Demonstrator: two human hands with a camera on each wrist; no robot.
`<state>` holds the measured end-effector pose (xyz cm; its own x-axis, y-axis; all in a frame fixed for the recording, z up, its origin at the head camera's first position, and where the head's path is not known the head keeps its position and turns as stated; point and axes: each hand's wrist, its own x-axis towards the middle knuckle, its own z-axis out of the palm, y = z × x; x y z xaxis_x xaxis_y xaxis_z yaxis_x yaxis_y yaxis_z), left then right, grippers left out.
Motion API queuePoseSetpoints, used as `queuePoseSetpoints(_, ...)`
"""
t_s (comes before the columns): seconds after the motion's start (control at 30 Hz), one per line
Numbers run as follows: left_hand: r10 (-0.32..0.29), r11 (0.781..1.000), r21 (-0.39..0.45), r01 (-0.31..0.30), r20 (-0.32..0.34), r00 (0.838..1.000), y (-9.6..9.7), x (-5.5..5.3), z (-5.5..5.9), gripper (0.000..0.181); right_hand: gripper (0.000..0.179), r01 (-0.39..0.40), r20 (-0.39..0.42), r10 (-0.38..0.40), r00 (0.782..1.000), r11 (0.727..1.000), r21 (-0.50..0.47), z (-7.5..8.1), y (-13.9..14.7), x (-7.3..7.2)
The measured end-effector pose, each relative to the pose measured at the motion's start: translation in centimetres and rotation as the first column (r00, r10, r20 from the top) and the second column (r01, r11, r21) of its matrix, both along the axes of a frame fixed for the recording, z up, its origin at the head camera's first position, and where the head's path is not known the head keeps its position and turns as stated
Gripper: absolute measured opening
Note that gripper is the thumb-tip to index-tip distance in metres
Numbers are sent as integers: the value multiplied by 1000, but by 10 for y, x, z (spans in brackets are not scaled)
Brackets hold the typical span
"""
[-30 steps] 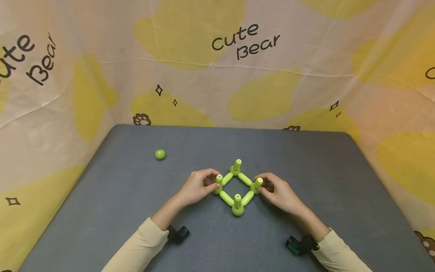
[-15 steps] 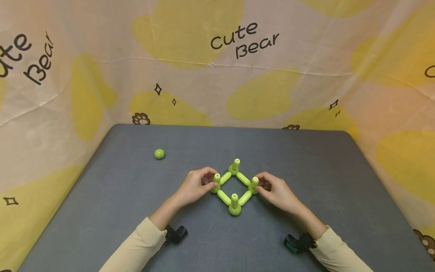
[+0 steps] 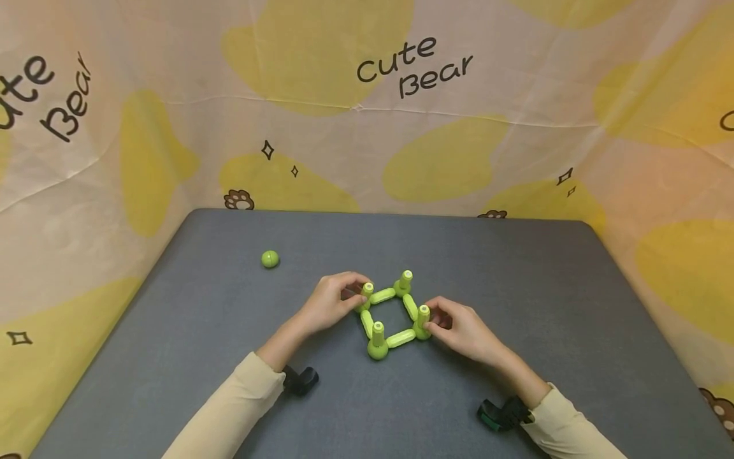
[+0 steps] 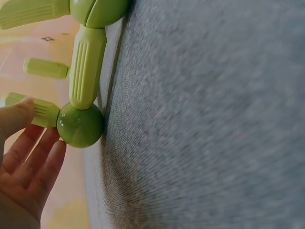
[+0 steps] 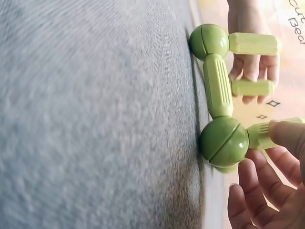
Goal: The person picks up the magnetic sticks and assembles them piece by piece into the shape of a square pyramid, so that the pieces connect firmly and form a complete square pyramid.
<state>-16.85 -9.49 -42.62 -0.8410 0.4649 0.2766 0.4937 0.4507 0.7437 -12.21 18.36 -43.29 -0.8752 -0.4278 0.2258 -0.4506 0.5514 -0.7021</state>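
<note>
A square of light-green rods and green balls rests on the grey table, with an upright rod on each corner ball. My left hand pinches the upright rod of the left corner between thumb and fingers. At the right corner, the thumb and fingers of my right hand pinch another upright rod. Nobody touches the near upright rod or the far upright rod. In the right wrist view, parts of the square and my left hand show behind the nearer ball.
A loose green ball lies at the back left of the grey tabletop. A cloth backdrop with yellow patches and lettering surrounds the table's back and sides. Black wrist devices hang below the sleeves.
Both hands have turned the square clockwise as seen from above. Its near corner has swung left and its far corner right. The left hand moved slightly away, the right slightly nearer.
</note>
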Motion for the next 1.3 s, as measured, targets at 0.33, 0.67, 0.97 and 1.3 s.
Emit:
queuePoseSetpoints(0.33, -31, 999, -33, 32, 10, 999, 5, -10, 5, 22, 16, -61, 56, 60, 997, 998, 16, 2, -12, 4)
queuePoseSetpoints(0.67, -52, 997, -49, 51, -3, 999, 10, -13, 5, 23, 12, -86, 27, 84, 996, 995, 51, 2, -20, 3)
queuePoseSetpoints(0.97, -65, 994, -88, 60, -57, 996, 10, -12, 4, 24, 16, -54, 3, 54, 999, 996, 72, 1, -25, 3)
queuePoseSetpoints(1.3, -94, 985, -152, 78, -100, 991, 9, -10, 4, 26, 20, -46, -44, 50, 998, 996, 79, -1, -30, 2)
